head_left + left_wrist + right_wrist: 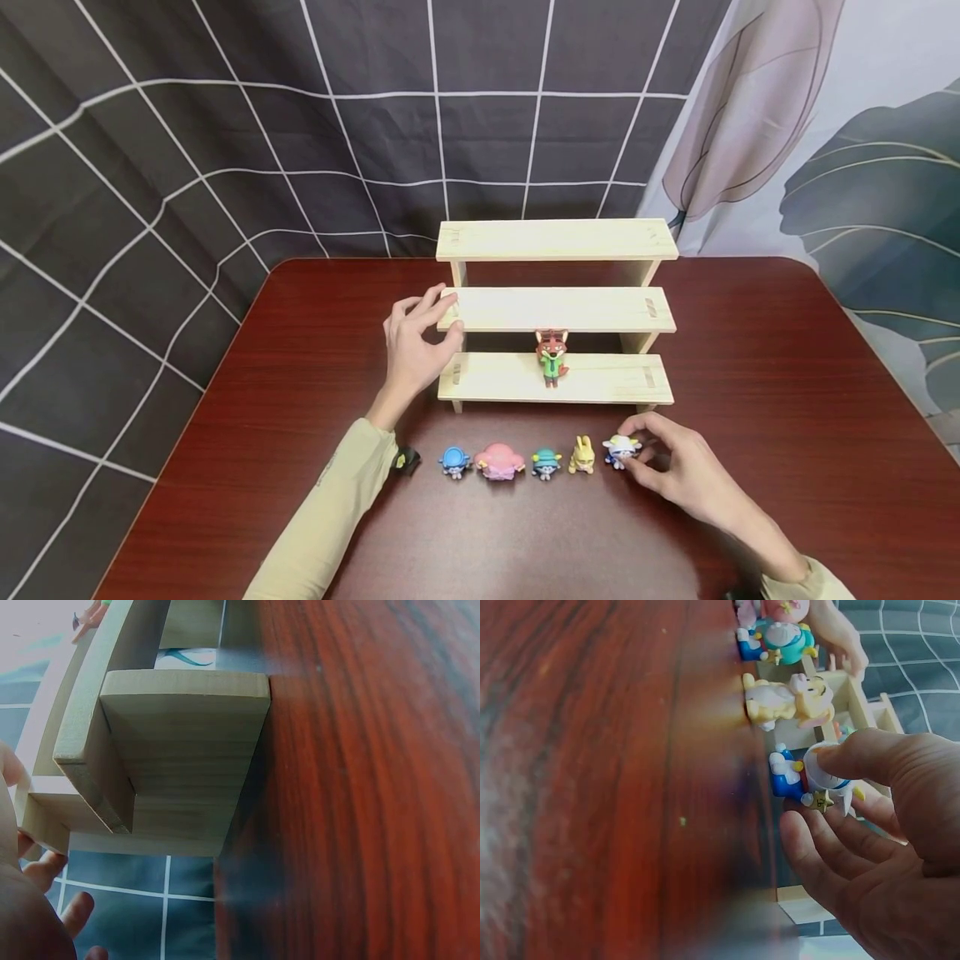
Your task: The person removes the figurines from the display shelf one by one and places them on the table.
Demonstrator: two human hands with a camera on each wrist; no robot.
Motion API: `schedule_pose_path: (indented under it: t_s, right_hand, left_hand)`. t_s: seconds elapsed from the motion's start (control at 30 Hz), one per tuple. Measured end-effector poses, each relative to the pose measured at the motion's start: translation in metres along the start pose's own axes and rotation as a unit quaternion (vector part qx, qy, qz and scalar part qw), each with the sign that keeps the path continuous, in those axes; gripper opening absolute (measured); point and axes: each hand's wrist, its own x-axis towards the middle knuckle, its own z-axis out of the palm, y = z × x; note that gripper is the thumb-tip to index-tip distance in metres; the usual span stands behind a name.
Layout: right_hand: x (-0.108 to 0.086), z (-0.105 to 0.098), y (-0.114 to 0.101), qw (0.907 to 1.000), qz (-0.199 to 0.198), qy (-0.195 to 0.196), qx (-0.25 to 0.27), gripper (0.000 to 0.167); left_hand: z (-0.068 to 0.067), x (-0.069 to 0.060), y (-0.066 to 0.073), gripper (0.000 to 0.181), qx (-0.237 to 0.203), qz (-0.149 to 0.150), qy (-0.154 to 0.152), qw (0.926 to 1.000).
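My left hand (414, 348) grips the left end of the middle tier of a three-step wooden display stand (555, 308), thumb at the front edge and fingers spread toward the back. In the left wrist view, that hand (30, 915) shows only in part beside the stand's end. With thumb and fingers, my right hand (690, 471) pinches a small figurine (619, 448) with a white head and blue body, at the right end of a row of figurines. The right wrist view shows the thumb on the figurine's head (826, 766). A fox figurine (552, 360) in green stands on the lowest tier.
Left of the held figurine are a yellow rabbit-like figurine (582, 455), a teal-hatted one (546, 463), a pink one (500, 462) and a blue one (454, 462). A dark object (406, 460) lies by the left sleeve. Curtains (375, 133) hang behind the reddish table (315, 333).
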Motion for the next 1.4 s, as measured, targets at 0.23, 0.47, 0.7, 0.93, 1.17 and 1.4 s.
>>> schedule_pose_path:
  t_s: [0.23,0.47,0.7,0.93,1.17,1.4]
  right_hand:
    - [-0.002,0.003,0.001,0.9999,0.003,-0.003,-0.014,0.049]
    - [-0.002,0.003,0.001,0.9998,0.0,-0.006,-0.018,0.049]
    - [-0.002,0.001,0.002,0.9997,-0.002,-0.019,-0.013,0.049]
    - [-0.003,-0.002,0.004,0.9993,-0.015,-0.033,-0.003,0.055]
    - [0.002,-0.012,-0.002,0.9982,-0.02,-0.026,-0.05,0.058]
    - [0.027,-0.018,-0.013,0.9987,-0.002,0.037,-0.035,0.043]
  left_hand:
    - [0.001,0.0,0.0,0.039,-0.003,0.002,0.003,1.0]
    - [0.001,0.001,0.0,0.039,-0.009,0.002,0.006,0.9999]
    - [0.0,0.001,0.001,0.039,-0.004,0.001,0.008,1.0]
    - [0.001,0.001,0.0,0.039,0.0,0.004,0.009,0.9999]
    - [0.001,0.0,0.001,0.039,-0.006,0.003,0.01,0.9999]
    - [0.002,0.0,0.001,0.039,-0.006,0.005,0.013,0.9999]
